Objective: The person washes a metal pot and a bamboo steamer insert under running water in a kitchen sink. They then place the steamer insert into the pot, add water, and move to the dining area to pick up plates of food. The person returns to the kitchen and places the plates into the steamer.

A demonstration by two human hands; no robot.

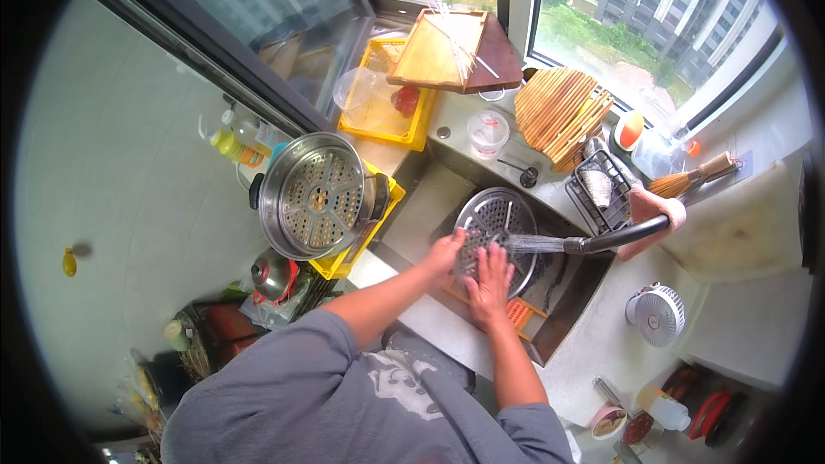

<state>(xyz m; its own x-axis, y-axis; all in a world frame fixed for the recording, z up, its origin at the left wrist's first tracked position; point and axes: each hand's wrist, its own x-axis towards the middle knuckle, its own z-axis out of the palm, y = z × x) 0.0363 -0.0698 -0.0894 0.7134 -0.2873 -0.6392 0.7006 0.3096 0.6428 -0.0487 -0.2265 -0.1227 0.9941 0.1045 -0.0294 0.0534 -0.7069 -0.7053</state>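
A round stainless-steel steamer tray (495, 219) with a perforated base is held tilted in the sink (422, 206). My left hand (443, 258) grips its left rim, thumb on top and the other fingers partly hidden. Against its lower surface lies my right hand (490, 280), palm down with fingers apart. Water runs from the faucet (615, 235) onto the tray beside my right fingertips. An orange grater (521, 312) is partly visible in the sink under the tray.
Left of the sink, a steel steamer pot (322, 196) stands on a yellow crate (390, 196). Behind are a yellow basket (416, 132), wooden trays (438, 55), a bamboo-slat mat (561, 109) and a plastic tub (488, 134). A wire rack (599, 196) and small fan (657, 316) stand right.
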